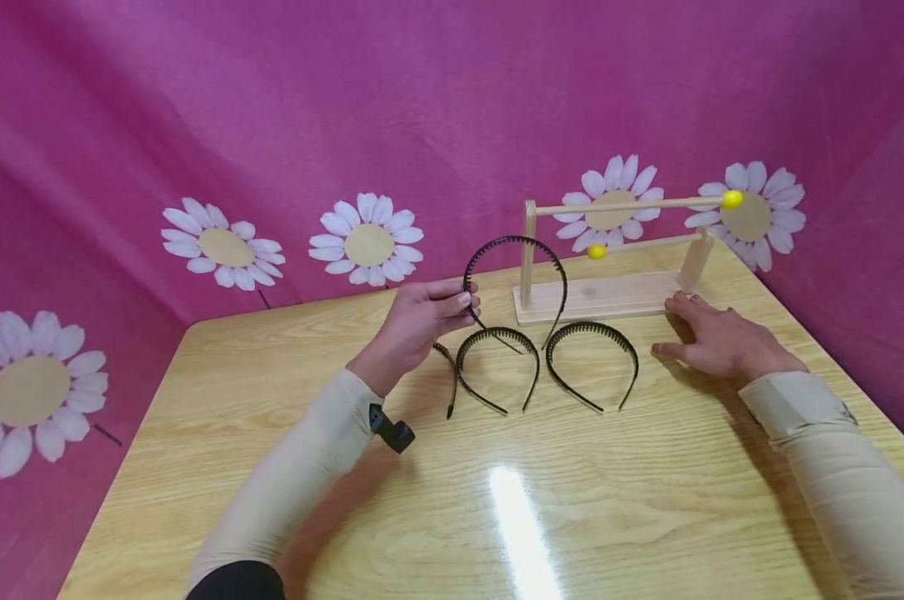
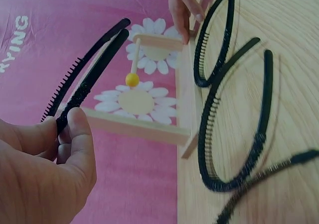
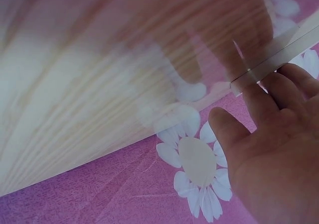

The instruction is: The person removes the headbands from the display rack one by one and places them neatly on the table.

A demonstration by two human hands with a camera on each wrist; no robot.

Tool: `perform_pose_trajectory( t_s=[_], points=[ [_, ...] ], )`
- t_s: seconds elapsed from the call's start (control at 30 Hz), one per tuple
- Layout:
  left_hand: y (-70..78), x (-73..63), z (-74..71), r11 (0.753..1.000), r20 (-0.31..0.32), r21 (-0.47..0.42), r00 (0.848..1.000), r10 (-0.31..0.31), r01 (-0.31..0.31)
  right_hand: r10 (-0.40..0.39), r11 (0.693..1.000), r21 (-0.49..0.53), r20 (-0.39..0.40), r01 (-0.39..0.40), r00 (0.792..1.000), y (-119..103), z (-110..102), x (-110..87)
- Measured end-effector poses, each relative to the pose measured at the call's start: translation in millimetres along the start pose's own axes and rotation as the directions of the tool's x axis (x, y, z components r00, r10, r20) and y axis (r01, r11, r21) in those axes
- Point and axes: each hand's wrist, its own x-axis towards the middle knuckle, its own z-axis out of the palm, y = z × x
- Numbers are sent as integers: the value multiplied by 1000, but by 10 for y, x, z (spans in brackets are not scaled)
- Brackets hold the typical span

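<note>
My left hand [image 1: 422, 321] pinches the side of a black toothed headband [image 1: 513, 239] between thumb and fingers, holding it above the table, its arch up. In the head view it overlaps the left post of a wooden stand [image 1: 609, 293]. Two dowels on the stand end in yellow balls; nothing hangs on them. My right hand [image 1: 725, 337] has its fingertips at the right end of the stand's base, fingers fairly straight, thumb apart. On the table are three more black headbands: one at the right [image 1: 636, 367], one in the middle [image 1: 536, 367] and one partly hidden [image 1: 452, 387].
The light wooden table [image 1: 437, 517] carries a bright glare streak near its front. Pink cloth [image 1: 437, 100] with white flowers rises behind and at both sides. A black wrist mount [image 1: 392, 429] sticks out from my left sleeve.
</note>
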Motion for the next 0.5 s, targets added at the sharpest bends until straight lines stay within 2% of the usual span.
perform_pose_trajectory(
  t_s=[0.13, 0.5],
  points=[
    [-1, -50, -131, 1000, -19, 5, 1000, 9, -9, 1, 1000, 3, 15, -1, 1000, -1, 9, 8],
    [-3, -137, -516, 998, -56, 51, 998, -26, 29, -13, 1000, -5, 1, 13, 1000, -11, 0, 1]
  ],
)
